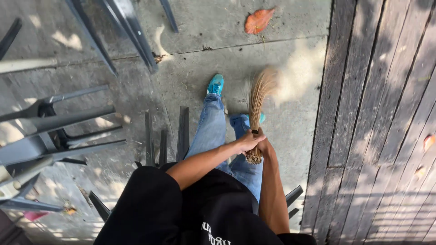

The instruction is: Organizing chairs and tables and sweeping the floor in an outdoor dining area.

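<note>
Both hands clenched on stick broom [258,102] handle end: left hand [249,139] on top, right hand [263,146] beneath. Bristles over concrete beside teal shoe [215,84]. Risk: bristles snagging chair legs [164,136], missing orange leaf [259,20].

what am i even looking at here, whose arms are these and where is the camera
The camera sits on a person's head and looks straight down, so you see their own body: black shirt, jeans, turquoise shoes.

Both bare hands meet at one spot. The left hand and the right hand together grip the bound end of a stick broom, a bundle of thin straw-coloured twigs. Its bristles fan out toward the ground and look blurred.

The ground is grey concrete floor, patched with sun and shade. An orange fallen leaf lies near the top. To the right runs a weathered wooden deck. On the left are dark chair legs, seemingly chairs tipped over or stacked.
</note>
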